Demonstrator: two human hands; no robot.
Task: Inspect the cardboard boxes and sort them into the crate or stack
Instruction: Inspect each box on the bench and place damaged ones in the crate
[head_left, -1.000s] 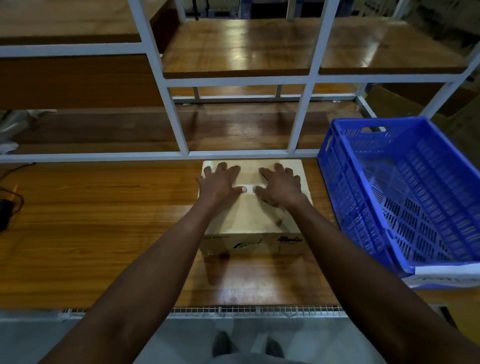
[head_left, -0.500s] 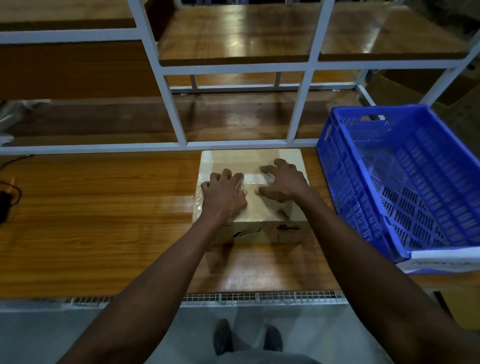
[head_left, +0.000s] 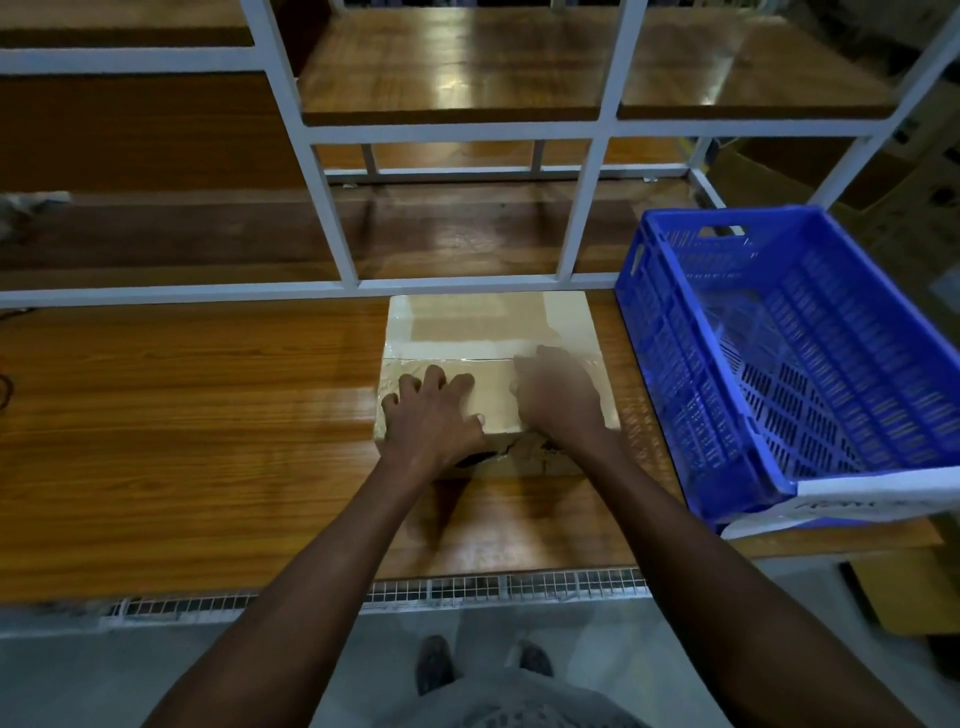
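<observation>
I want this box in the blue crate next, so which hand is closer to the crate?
The right hand: it rests on the cardboard box at the side next to the blue crate; the left hand is farther.

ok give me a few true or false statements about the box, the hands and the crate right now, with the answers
1. The cardboard box sits on the wooden table. True.
2. The box is inside the blue crate. False: it is on the table, left of the crate.
3. Both hands lie on top of the box. True: the left hand and the right hand rest there.
4. The crate holds several boxes. False: no box shows inside it.
5. The box top is taped. True.
</observation>
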